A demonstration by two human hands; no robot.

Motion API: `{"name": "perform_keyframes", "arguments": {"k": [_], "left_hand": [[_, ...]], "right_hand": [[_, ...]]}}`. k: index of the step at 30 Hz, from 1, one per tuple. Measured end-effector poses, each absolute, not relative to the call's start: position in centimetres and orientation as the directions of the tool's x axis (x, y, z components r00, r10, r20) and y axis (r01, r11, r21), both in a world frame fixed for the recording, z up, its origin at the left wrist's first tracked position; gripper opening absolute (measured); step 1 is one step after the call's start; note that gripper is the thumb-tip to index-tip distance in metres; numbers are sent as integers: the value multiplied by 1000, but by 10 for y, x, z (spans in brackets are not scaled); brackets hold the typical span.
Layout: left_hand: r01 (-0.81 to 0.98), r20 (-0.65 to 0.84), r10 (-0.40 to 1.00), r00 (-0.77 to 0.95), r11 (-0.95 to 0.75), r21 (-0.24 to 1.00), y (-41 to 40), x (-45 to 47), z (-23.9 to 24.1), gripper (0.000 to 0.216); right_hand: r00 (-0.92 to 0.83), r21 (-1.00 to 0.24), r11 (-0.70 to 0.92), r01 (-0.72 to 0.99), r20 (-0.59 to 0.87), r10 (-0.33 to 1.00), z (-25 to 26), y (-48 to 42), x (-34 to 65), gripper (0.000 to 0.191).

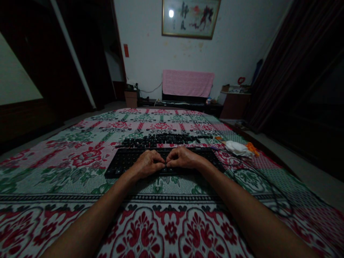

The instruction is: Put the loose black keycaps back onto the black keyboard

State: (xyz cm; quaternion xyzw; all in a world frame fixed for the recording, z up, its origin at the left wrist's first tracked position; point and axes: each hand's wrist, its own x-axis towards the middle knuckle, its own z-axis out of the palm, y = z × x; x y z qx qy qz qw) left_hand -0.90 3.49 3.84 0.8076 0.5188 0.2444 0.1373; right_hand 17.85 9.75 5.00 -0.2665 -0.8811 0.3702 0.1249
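A black keyboard (125, 159) lies flat on the patterned bedspread, and much of its frame looks bare of keycaps. Over its middle, my left hand (150, 162) and my right hand (181, 157) meet almost fingertip to fingertip. The thumb and fingers of each hand are pinched together low over the keys. Whatever sits between them, if anything, is too small and dark to make out. Just behind the keyboard, loose black keycaps (169, 138) lie spread in a long uneven band.
Right of the keyboard lie a white cloth (238, 147) with an orange piece (252, 148) and a looping black cable (279, 200). The floral bedspread (161, 200) covers the surface. Beyond it, a pink towel (188, 83) drapes a screen near the wall.
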Motion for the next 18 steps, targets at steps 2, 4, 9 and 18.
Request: {"name": "perform_keyframes", "arguments": {"k": [2,4,9,18], "left_hand": [[783,248,909,336,-416,462,34,-9,38,21],[802,244,920,307,-388,453,34,-8,37,22],[819,235,934,269,-350,454,35,-5,35,23],[821,221,932,288,-359,444,35,-5,37,23]], "right_hand": [[-828,-711,591,381,22,560,50,98,178,28],[-832,-694,610,381,30,554,50,99,178,28],[-850,-648,663,375,44,525,52,99,179,28],[-847,-672,641,370,39,530,55,96,178,27]]}}
